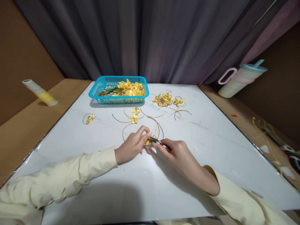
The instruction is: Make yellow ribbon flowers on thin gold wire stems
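Observation:
My left hand [134, 142] pinches a small yellow ribbon bow [147, 142] with shiny silver bits. A thin gold wire ring curves around the bow. From the right, my right hand [179, 153] grips a slim metal-tipped tool [154, 140] with a dark handle; I cannot tell whether it is tweezers or small snips. Its tip touches the bow beside my left fingertips. Just beyond my hands lie two more yellow bows [134, 118] and loose curved gold wires [160, 126]. Fingers hide part of the held bow and the tool's handle.
A blue basket [93, 91] holds yellow bows and silver pieces. To its right is a pile of wired bows [164, 99]; a single ringed bow [90, 118] lies left. A yellow thread spool [45, 97], a tumbler [236, 82] and black-handled scissors [294, 160] stand or lie at the sides.

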Action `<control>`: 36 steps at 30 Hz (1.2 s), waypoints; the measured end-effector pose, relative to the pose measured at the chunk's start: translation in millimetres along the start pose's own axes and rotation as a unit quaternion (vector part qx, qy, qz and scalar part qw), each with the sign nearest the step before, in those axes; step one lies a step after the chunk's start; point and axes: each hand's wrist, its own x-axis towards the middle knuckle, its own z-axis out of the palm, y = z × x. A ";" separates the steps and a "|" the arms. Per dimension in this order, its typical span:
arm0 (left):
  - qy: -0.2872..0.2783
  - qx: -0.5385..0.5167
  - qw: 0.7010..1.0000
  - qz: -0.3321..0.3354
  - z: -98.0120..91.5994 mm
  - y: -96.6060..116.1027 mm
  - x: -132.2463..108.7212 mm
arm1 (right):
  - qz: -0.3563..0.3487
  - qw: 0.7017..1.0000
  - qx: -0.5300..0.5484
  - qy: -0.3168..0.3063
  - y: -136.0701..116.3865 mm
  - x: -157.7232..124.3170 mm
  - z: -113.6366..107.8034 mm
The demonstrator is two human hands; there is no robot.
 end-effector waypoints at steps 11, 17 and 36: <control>0.003 -0.004 1.000 0.000 0.8 -1.1 0.7 | -0.010 1.000 0.003 0.000 0.0 -1.2 0.3; 0.000 0.006 1.000 -0.004 -0.3 0.6 0.5 | -0.017 1.000 0.007 0.002 -1.6 -0.6 1.6; 0.024 -0.118 0.992 -0.028 1.1 -11.8 6.0 | 0.036 0.989 -0.105 0.092 23.9 19.2 -25.4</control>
